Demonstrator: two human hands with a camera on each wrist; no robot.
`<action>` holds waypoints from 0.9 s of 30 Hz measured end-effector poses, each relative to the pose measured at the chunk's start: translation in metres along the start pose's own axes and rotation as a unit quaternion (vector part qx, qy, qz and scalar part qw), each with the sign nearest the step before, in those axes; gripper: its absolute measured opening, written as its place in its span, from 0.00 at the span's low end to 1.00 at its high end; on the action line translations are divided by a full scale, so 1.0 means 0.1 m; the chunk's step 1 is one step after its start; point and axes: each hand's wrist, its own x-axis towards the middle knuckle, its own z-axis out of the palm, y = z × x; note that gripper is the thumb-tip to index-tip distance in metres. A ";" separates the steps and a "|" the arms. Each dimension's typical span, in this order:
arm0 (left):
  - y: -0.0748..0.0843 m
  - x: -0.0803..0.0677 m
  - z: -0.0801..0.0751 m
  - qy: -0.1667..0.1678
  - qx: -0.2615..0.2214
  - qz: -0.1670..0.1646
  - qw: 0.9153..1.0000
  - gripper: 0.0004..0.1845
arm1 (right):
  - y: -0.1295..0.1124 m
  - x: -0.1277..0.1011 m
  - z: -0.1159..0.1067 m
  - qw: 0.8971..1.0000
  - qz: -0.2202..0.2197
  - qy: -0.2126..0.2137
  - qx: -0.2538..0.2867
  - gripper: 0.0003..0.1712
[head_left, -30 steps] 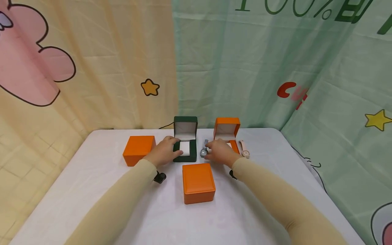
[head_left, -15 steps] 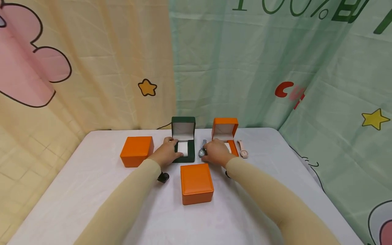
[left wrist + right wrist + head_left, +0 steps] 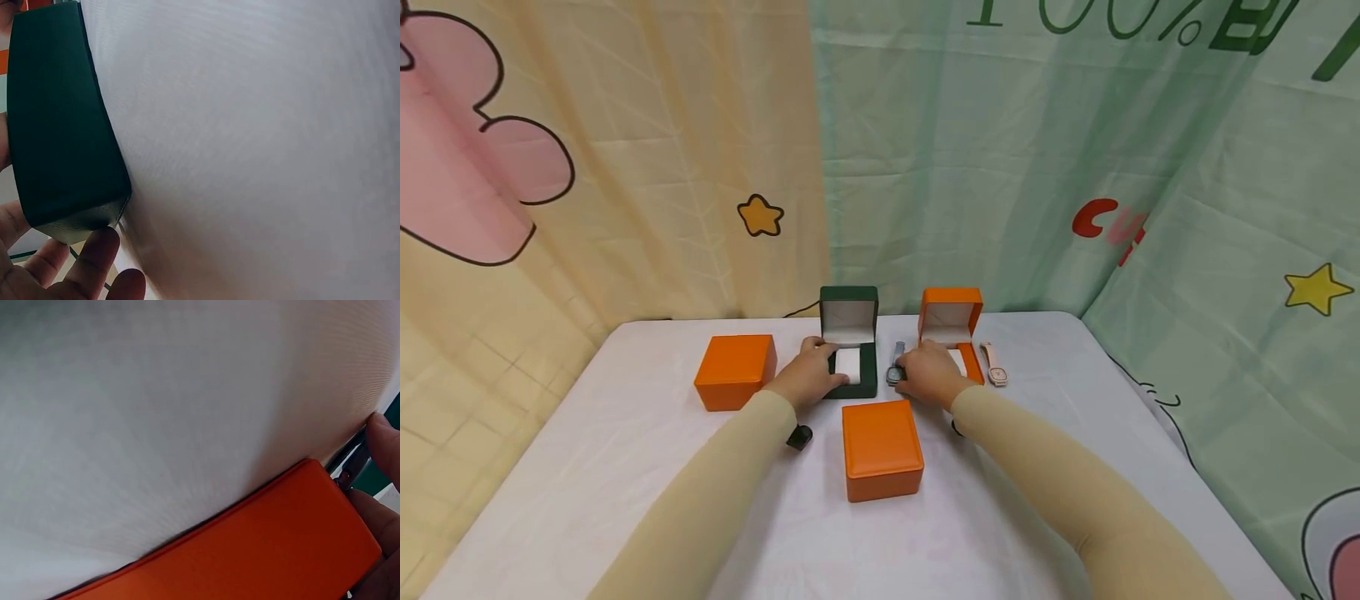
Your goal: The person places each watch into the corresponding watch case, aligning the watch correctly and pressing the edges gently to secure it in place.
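Head view: left hand (image 3: 808,379) curls round the open green box (image 3: 848,354); right hand (image 3: 927,373) pinches the grey watch (image 3: 895,368), not yet boxed. Pink watch (image 3: 995,365) waits.

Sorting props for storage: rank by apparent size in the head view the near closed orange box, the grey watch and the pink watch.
1. Orange box, nearest the camera.
2-3. Pink watch and grey watch: unsure, the right hand covers part of the grey one.

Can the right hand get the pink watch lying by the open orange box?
Probably yes. The pink watch lies bare on the table just past the open orange box, close to the right hand, with nothing covering it.
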 end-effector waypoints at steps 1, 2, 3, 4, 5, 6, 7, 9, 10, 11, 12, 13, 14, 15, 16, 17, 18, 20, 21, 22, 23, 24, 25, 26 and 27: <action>0.00 0.00 0.00 0.000 0.001 0.000 1.000 0.43 | 0.00 0.00 0.00 1.000 -0.002 0.003 0.000 0.23; 0.01 -0.01 0.00 0.000 0.003 0.002 1.000 0.42 | 0.00 -0.01 0.00 1.000 -0.003 0.006 0.000 0.23; 0.01 -0.01 0.00 0.001 0.006 0.003 1.000 0.42 | 0.01 -0.01 0.00 1.000 -0.004 0.009 0.000 0.22; 0.01 -0.01 0.00 0.001 0.010 0.005 1.000 0.42 | 0.01 -0.01 0.01 1.000 -0.005 0.012 0.001 0.22; 0.02 -0.01 0.00 0.002 0.011 0.005 1.000 0.42 | 0.01 -0.01 0.01 1.000 -0.005 0.014 0.003 0.22; 0.02 -0.01 -0.01 0.002 0.013 0.005 1.000 0.42 | 0.01 -0.01 0.01 1.000 -0.005 0.016 0.005 0.22; 0.02 0.00 -0.01 0.002 0.014 0.005 1.000 0.42 | 0.01 -0.01 0.01 1.000 -0.006 0.017 0.005 0.22; 0.02 0.01 -0.01 0.002 0.014 0.002 1.000 0.43 | 0.01 -0.01 0.01 1.000 -0.007 0.019 0.005 0.22; 0.02 0.01 -0.01 0.002 0.014 0.001 1.000 0.43 | 0.01 -0.01 0.01 1.000 -0.007 0.020 0.005 0.22; 0.03 0.01 -0.01 0.002 0.013 -0.002 1.000 0.43 | 0.01 -0.01 0.01 1.000 -0.007 0.020 0.004 0.23; 0.03 0.01 -0.01 0.002 0.014 -0.002 1.000 0.43 | 0.00 -0.01 0.01 1.000 -0.007 0.021 0.003 0.23; 0.03 0.01 -0.01 0.002 0.015 -0.003 1.000 0.43 | 0.00 -0.01 0.01 1.000 -0.007 0.021 0.003 0.23; 0.02 0.01 -0.01 0.002 0.015 -0.003 1.000 0.43 | 0.00 -0.01 0.01 1.000 -0.007 0.020 0.004 0.23; 0.02 0.01 -0.01 0.003 0.016 -0.003 1.000 0.43 | 0.00 -0.01 0.01 1.000 -0.005 0.019 0.006 0.23; 0.02 0.01 0.00 0.004 0.017 -0.004 1.000 0.43 | -0.01 -0.01 0.01 1.000 -0.005 0.018 0.007 0.23; 0.02 0.01 0.00 0.004 0.017 -0.004 1.000 0.43 | -0.01 -0.01 0.01 1.000 -0.003 0.016 0.008 0.23; 0.02 0.01 0.00 0.004 0.018 -0.004 1.000 0.43 | -0.01 -0.01 0.01 1.000 -0.002 0.014 0.011 0.23; 0.03 0.01 0.00 0.004 0.014 -0.008 1.000 0.43 | -0.01 0.00 0.00 1.000 0.001 0.010 0.014 0.22; 0.03 0.01 -0.01 0.003 0.013 -0.010 1.000 0.43 | -0.02 0.00 0.00 1.000 0.002 0.009 0.015 0.22; 0.03 0.01 -0.01 0.002 0.012 -0.011 1.000 0.43 | -0.02 0.00 0.00 1.000 0.003 0.008 0.018 0.22; 0.03 0.01 -0.01 0.000 0.011 -0.013 1.000 0.43 | -0.02 0.00 0.00 1.000 0.003 0.007 0.018 0.21; 0.03 0.01 -0.01 -0.002 0.010 -0.016 1.000 0.43 | -0.02 0.00 0.01 1.000 0.002 0.008 0.018 0.21; 0.03 0.01 -0.01 -0.002 0.009 -0.017 1.000 0.44 | -0.02 0.00 0.01 1.000 0.001 0.009 0.018 0.21; 0.03 0.01 -0.01 -0.003 0.010 -0.017 1.000 0.44 | -0.03 0.00 0.00 1.000 -0.001 0.009 0.019 0.20; 0.03 0.01 -0.01 -0.003 0.011 -0.017 1.000 0.44 | -0.03 -0.01 0.01 1.000 -0.004 0.012 0.019 0.19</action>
